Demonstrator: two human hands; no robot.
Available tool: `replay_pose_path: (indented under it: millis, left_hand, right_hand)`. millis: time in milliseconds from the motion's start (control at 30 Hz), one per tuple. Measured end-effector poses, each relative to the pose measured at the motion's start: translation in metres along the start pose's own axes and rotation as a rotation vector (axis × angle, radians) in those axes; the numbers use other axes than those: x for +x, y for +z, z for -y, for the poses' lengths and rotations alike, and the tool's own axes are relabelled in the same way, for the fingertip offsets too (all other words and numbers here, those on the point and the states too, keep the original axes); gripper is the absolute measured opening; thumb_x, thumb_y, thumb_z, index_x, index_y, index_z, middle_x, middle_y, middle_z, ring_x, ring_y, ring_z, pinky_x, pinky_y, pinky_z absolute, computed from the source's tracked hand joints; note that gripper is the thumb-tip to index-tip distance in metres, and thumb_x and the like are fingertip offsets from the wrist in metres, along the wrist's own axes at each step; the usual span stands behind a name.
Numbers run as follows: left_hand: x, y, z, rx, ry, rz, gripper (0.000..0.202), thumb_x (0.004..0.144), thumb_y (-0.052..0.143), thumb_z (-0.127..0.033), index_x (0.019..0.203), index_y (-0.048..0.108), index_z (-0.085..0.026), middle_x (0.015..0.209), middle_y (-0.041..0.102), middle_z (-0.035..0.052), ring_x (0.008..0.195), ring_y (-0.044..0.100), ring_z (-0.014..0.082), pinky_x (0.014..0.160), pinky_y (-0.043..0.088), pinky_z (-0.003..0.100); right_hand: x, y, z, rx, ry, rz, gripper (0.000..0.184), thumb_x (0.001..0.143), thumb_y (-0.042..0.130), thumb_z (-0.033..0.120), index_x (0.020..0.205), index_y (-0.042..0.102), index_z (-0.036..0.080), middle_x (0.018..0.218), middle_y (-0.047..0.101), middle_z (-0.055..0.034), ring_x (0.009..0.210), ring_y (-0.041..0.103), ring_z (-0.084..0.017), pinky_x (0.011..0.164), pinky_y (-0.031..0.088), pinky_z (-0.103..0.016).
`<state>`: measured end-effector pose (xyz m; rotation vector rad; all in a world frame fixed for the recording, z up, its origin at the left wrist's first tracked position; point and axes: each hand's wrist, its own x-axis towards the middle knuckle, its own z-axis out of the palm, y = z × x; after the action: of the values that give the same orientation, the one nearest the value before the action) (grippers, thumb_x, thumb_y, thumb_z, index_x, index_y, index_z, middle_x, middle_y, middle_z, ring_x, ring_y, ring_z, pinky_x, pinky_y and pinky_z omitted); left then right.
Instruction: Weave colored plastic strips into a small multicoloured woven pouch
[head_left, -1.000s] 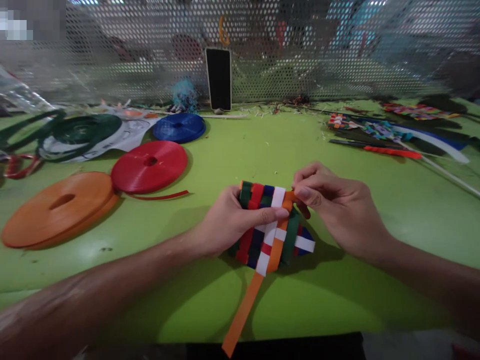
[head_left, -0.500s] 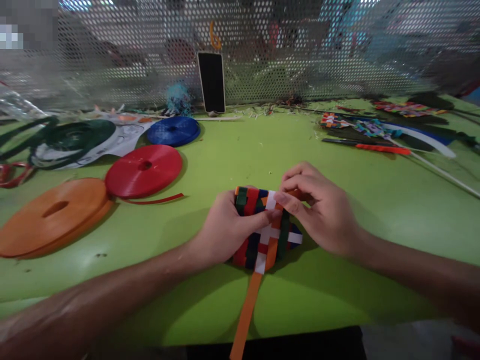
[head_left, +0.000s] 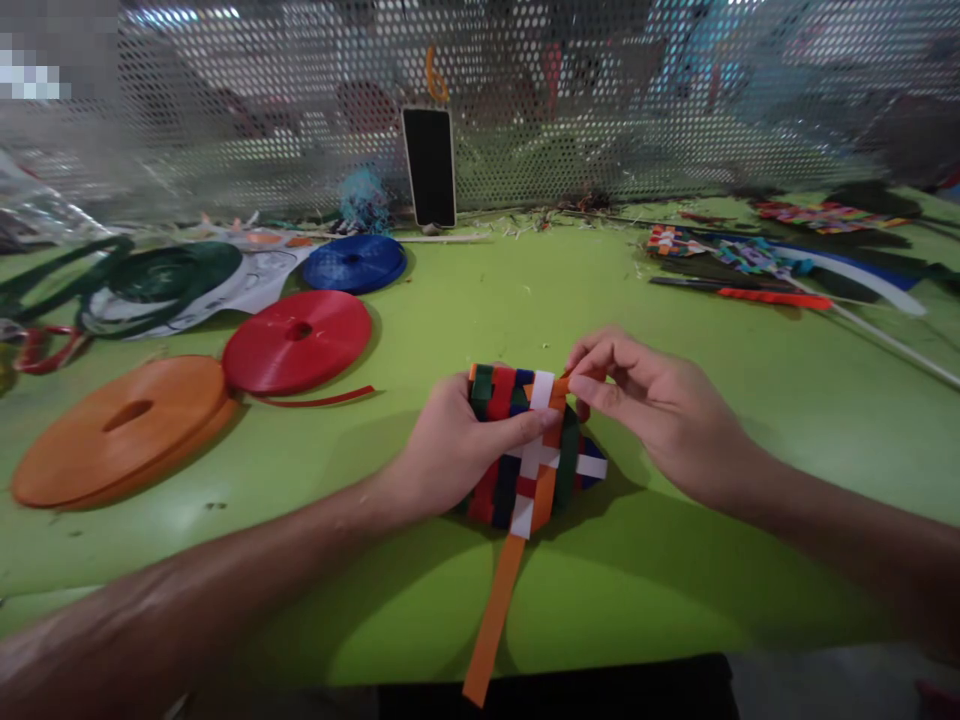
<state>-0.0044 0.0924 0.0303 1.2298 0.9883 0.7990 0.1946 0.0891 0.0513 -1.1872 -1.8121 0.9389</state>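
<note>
A small woven piece (head_left: 525,450) of red, green, blue, white and orange strips rests on the green table (head_left: 525,290). My left hand (head_left: 457,445) grips its left side, thumb pressed across the weave. My right hand (head_left: 652,405) pinches the upper end of the orange strip (head_left: 499,600) at the piece's top right corner. That strip runs down through the weave and trails loose toward the table's near edge.
Orange (head_left: 120,425), red (head_left: 298,340) and blue (head_left: 355,262) strap reels lie at the left, with dark green coils (head_left: 161,270) behind. A black phone (head_left: 430,165) leans on the perforated screen. Woven pieces and scissors (head_left: 742,292) lie at the right.
My right hand dipped over the weave's top, then lifted back to a pinch on the orange strip's end. The piece shifted slightly; the left hand kept its hold.
</note>
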Motion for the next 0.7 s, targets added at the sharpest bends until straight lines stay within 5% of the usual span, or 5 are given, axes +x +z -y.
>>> replay_pose_path:
  millis: [100, 300, 700]
  left_hand:
    - [0.000, 0.001, -0.001, 0.072, 0.028, -0.019, 0.022, 0.080, 0.081, -0.034, 0.092, 0.079, -0.015, 0.093, 0.081, 0.0053, 0.077, 0.076, 0.0181, 0.067, 0.062, 0.024]
    - [-0.001, 0.005, -0.002, 0.266, 0.129, -0.094, 0.021, 0.084, 0.074, -0.035, 0.079, 0.074, -0.014, 0.074, 0.076, 0.0015, 0.062, 0.066, 0.0123, 0.053, 0.052, 0.018]
    - [0.001, 0.007, 0.001, 0.298, 0.335, -0.128, 0.014, 0.088, 0.062, -0.021, 0.080, 0.071, -0.015, 0.071, 0.067, -0.0014, 0.061, 0.058, 0.0088, 0.054, 0.050, 0.016]
  right_hand:
    - [-0.002, 0.003, 0.000, 0.014, 0.054, -0.047, 0.022, 0.093, 0.064, 0.036, 0.078, 0.060, 0.021, 0.094, 0.059, -0.0056, 0.088, 0.057, -0.020, 0.071, 0.046, -0.032]
    - [-0.007, 0.011, 0.000, -0.043, -0.066, -0.160, 0.027, 0.091, 0.068, 0.027, 0.069, 0.054, 0.021, 0.088, 0.056, -0.0037, 0.087, 0.056, -0.018, 0.073, 0.046, -0.031]
    - [-0.005, 0.013, -0.003, 0.007, -0.058, -0.210, 0.022, 0.088, 0.073, 0.027, 0.070, 0.062, 0.021, 0.088, 0.058, -0.0023, 0.087, 0.056, -0.017, 0.072, 0.044, -0.031]
